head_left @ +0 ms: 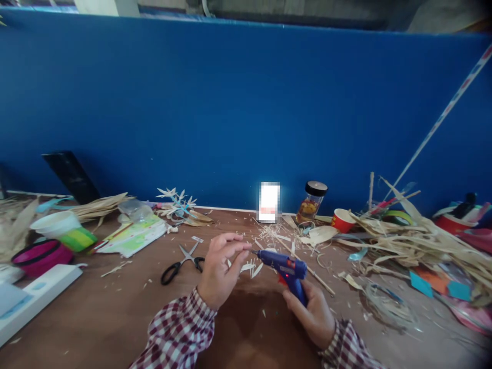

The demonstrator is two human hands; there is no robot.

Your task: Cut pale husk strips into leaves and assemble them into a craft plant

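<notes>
My right hand (312, 313) grips a blue hot glue gun (286, 270) by its handle, nozzle pointing left, a red light lit on its side. My left hand (222, 269) is pinched shut right at the nozzle tip, holding something too small to make out. Small pale leaf-shaped husk pieces (250, 267) lie on the brown table (115, 312) just under the two hands. Both sleeves are red and white plaid.
Black-handled scissors (181, 262) lie left of my hands. A thin stick (303, 266), a glass jar (312, 201), a red paper cup (342, 220) and a heap of dried husks (418, 246) fill the right. Cups, a pink bowl (40, 256) and papers sit left. A blue wall stands behind.
</notes>
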